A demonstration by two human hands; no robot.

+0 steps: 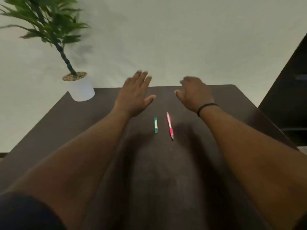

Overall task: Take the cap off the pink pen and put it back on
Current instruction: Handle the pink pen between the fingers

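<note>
On table [66, 123]: pink pen [170, 126] untouched; both hands spread, L [135, 95] & R [194, 93].

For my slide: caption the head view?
Both hands, left and right, hover open beyond pink pen on dark table.

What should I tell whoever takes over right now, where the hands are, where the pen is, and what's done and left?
Left hand: open, fingers spread, holding nothing, over the far part of the dark table.
Right hand: empty, fingers loosely curled, also beyond the pen; black band on the wrist.
Pink pen: lying on the table between the forearms, untouched. Whether it has a separate cap is too small to tell.
Small green item: lying just left of the pen, apart from it.
Done: nothing visible.
Left: pick up the pen, pull the cap off, put it back on.
</note>
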